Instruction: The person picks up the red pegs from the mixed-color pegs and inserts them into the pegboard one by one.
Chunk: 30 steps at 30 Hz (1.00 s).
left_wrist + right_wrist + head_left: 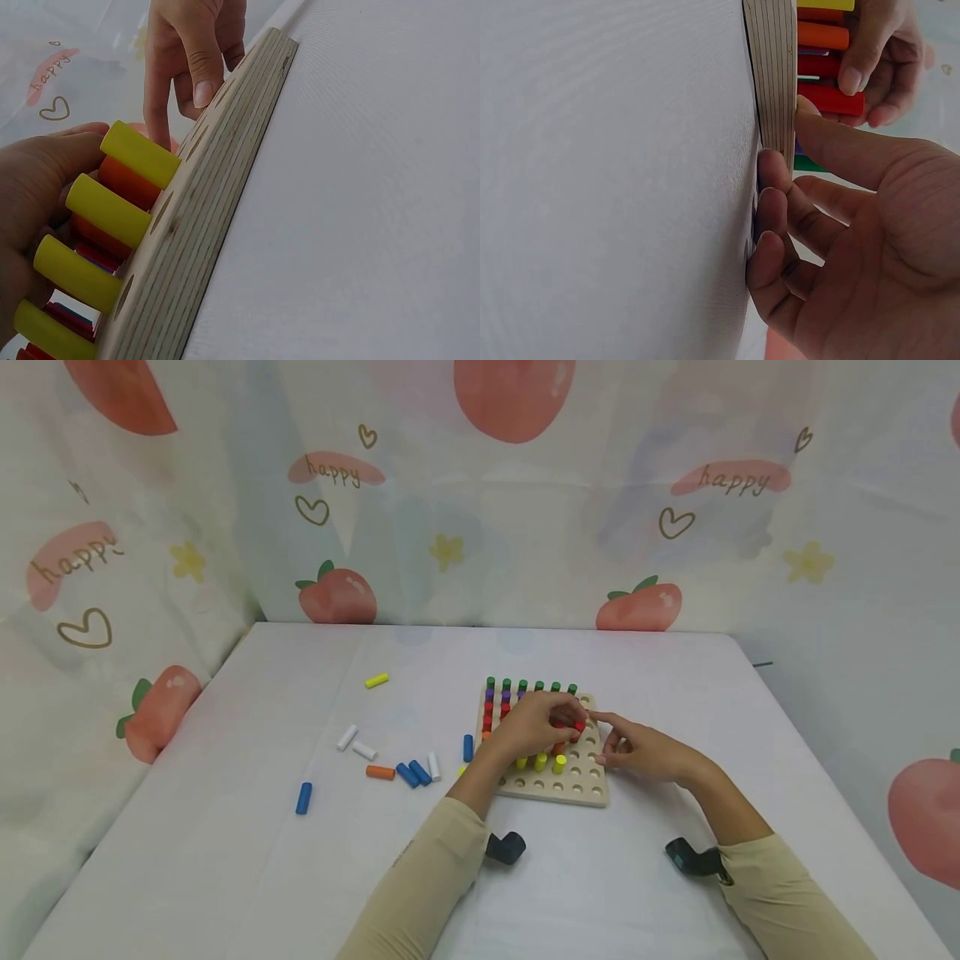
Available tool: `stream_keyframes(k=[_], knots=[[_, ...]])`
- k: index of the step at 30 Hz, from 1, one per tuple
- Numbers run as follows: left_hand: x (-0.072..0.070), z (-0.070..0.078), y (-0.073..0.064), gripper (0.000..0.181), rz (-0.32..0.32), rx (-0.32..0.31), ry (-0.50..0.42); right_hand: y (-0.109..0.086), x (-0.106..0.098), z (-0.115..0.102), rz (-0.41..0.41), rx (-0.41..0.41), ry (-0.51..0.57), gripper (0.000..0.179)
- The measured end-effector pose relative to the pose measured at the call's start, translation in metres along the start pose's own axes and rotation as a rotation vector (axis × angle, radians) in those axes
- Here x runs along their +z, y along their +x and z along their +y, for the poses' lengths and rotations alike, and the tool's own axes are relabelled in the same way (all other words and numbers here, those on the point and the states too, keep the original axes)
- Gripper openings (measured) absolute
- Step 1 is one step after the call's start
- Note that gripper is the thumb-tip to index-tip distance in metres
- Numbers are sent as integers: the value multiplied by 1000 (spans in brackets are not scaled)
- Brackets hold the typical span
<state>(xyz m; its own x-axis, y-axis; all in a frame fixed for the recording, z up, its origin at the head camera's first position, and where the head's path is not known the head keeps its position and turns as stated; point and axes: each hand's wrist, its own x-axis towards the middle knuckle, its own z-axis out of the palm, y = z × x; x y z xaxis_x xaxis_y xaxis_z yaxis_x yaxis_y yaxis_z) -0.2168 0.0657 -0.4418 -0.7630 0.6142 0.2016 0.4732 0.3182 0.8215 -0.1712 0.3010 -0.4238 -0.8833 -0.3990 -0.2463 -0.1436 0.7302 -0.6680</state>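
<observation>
A wooden pegboard (551,791) lies on the table, with rows of green, purple, red, orange and yellow pegs standing in it. My left hand (534,725) reaches over the board from the left and hides part of the rows. Its thumb and fingers pinch a red peg (832,98), whose lower end is right at the board's face in the right wrist view. Yellow pegs (109,211) stand close beside this hand. At the board's right edge, my right hand (647,752) grips the board, thumb on the top face and fingers curled against the side and underside.
Left of the board lie loose pegs: a yellow one (377,680), an orange one (380,772), several white ones (365,750) and several blue ones (303,798). A patterned curtain (480,527) hangs behind the white table (225,860). Dark wrist cameras (693,860) sit below both wrists.
</observation>
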Motion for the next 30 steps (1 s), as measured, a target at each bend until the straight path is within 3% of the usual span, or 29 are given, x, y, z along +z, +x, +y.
stream_keyframes(k=[21, 30], knots=[[2, 4, -1, 17, 24, -70, 53, -1, 0, -3, -6, -8, 1, 76], [3, 0, 0, 17, 32, -57, 64, 0, 0, -2, -9, -14, 1, 76]])
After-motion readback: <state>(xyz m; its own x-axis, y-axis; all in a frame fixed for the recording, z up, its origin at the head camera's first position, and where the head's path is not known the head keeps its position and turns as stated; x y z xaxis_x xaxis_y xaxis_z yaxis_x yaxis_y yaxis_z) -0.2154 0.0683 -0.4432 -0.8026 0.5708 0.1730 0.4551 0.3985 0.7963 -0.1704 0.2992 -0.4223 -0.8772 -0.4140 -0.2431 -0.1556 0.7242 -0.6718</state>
